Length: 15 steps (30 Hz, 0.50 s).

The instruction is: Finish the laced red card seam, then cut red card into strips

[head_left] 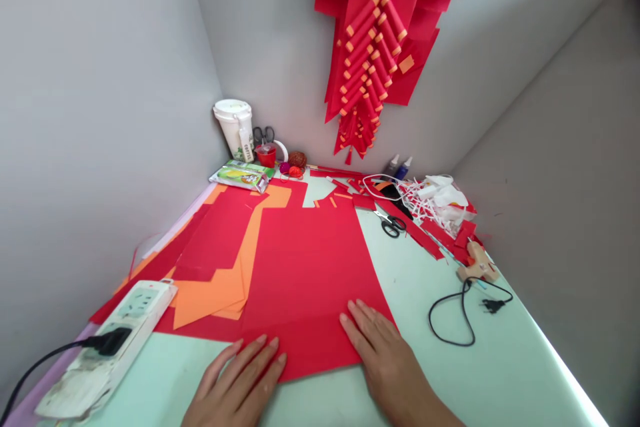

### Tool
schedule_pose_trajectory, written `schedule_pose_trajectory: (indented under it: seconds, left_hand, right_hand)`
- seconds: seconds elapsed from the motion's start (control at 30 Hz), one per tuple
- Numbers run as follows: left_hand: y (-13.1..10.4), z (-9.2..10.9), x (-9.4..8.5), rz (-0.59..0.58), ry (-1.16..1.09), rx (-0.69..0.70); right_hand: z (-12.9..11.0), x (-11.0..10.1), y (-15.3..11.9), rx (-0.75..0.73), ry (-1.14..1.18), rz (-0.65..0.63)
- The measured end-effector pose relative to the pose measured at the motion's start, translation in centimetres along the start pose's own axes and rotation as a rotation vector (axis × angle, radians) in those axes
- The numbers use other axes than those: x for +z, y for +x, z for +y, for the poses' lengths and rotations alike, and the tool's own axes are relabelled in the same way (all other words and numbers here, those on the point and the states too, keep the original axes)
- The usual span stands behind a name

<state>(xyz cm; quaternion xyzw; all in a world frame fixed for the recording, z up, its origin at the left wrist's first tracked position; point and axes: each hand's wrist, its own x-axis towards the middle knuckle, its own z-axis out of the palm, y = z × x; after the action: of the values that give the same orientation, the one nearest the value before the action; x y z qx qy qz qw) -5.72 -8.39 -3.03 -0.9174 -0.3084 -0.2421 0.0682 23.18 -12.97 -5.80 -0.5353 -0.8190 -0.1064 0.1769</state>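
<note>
Two hands, left hand (240,380) and right hand (383,353), fingers flat and ungripping, press red paper sheet (310,267); scissors (391,223) at two o'clock

My work surface is a pale green table (450,373) set into a corner between grey walls, with a large red paper sheet (305,267) lying flat at its centre. To the left of that sheet lie orange paper (215,297), further red sheets (215,240) and, at the near left edge, a white power strip (107,347) with a black plug inserted. To the right of the sheet lie black scissors (391,223), a glue gun (477,263) with its loose black cord (460,320), and a pile of red and white paper scraps (440,207).
</note>
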Motion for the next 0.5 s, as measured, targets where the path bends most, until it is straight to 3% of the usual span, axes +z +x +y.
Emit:
schedule_pose_trajectory:
  seconds: [0.1,0.2,0.33,0.5]
  left_hand:
    - [1.2,1.0,-0.2,-0.036,-0.020,0.029]
    - [2.6,1.7,-0.4,0.003,-0.113,-0.061]
    - [3.6,2.0,-0.3,0.006,-0.157,-0.046]
    - [3.5,1.6,-0.3,-0.054,-0.144,-0.055]
  right_hand:
    - [-0.2,-0.1,-0.2,0.051,0.005,-0.038]
    - [-0.2,-0.7,-0.1,0.060,0.019,-0.068]
    - [-0.7,-2.1,0.4,0.090,0.073,-0.102]
    - [-3.0,-3.1,1.4,0.001,0.193,-0.124]
